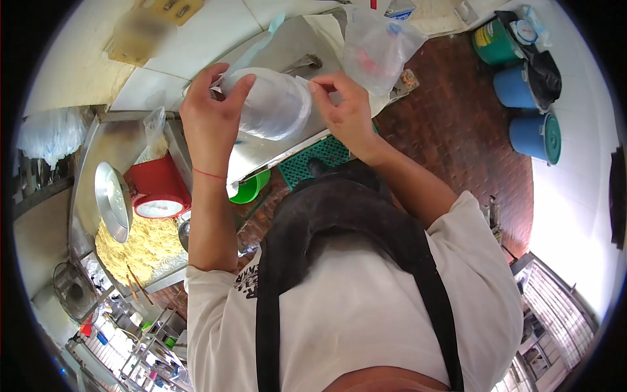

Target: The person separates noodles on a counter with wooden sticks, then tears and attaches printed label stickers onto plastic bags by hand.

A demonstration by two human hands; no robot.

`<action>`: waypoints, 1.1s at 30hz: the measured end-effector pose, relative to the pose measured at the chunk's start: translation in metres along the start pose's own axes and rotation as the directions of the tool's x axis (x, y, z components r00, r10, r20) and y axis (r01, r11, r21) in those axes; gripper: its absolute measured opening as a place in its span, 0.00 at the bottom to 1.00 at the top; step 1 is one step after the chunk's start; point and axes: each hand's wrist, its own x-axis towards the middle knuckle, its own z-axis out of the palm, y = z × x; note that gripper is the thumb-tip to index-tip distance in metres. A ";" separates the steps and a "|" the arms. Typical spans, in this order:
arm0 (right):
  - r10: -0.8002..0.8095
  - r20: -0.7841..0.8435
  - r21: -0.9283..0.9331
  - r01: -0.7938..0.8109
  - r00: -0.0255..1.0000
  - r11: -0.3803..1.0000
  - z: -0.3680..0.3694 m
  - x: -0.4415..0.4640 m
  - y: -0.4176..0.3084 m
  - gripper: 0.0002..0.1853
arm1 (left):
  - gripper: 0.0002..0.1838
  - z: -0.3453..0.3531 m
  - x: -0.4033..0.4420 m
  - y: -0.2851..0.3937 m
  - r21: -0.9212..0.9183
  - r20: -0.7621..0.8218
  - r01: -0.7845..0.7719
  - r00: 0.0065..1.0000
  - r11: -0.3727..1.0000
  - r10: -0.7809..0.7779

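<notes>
Between my hands is a white, round bundle wrapped in clear plastic (273, 104), above the metal counter (251, 155). What is inside the wrapping cannot be made out. My left hand (212, 114) curls round its left end, with the thumb over the near side and some fingers hidden. A thin red string circles that wrist. My right hand (343, 111) pinches the wrapping's loose edge at the right end between thumb and fingertips. Just beyond the right hand lies a translucent plastic bag (379, 49) with something pink and blue inside.
To the left, a metal tray (171, 264) bears a yellow noodle-like heap (140, 245), a red container (159, 186) and a metal bowl (112, 202). Below the counter are a green basin (247, 191) and a green mat (313, 160). Several bins (532, 137) line the right wall.
</notes>
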 end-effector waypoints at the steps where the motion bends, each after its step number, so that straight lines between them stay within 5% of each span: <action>1: -0.019 -0.001 -0.005 0.019 1.000 1.000 0.003 0.002 0.003 0.04 | 0.22 0.001 0.000 -0.004 -0.030 -0.020 0.019 1.000 0.999 -0.020; 8: -0.234 0.044 -0.140 0.237 0.971 0.961 0.028 0.011 0.009 0.04 | 0.23 -0.003 0.001 -0.008 -0.012 -0.018 0.081 0.997 0.997 -0.081; 14: -0.289 0.282 -0.051 0.315 0.915 0.948 0.027 0.005 0.013 0.08 | 0.23 -0.001 0.002 -0.020 -0.001 -0.043 0.073 0.996 0.997 -0.073; 20: 0.138 0.140 0.016 -0.141 0.980 0.990 0.064 0.003 0.052 0.21 | 0.24 0.001 0.003 -0.019 -0.052 0.003 0.110 0.994 0.993 -0.110; 23: 0.505 0.364 0.128 -0.579 0.782 0.805 0.084 0.003 0.108 0.29 | 0.25 -0.002 0.004 -0.018 -0.012 0.046 0.111 0.993 0.994 -0.110; 26: 0.433 0.222 0.250 -0.481 0.873 0.840 0.056 0.025 0.056 0.32 | 0.24 -0.003 0.002 -0.020 -0.020 0.043 0.106 0.994 0.994 -0.105; 32: 0.529 0.364 0.099 -0.597 0.767 0.796 0.090 0.011 0.090 0.36 | 0.24 -0.001 0.005 -0.018 -0.009 0.036 0.104 0.994 0.995 -0.103; 33: 0.521 0.339 0.220 -0.604 0.784 0.766 0.086 0.015 0.084 0.39 | 0.25 -0.002 0.004 -0.018 -0.002 0.045 0.113 0.993 0.994 -0.113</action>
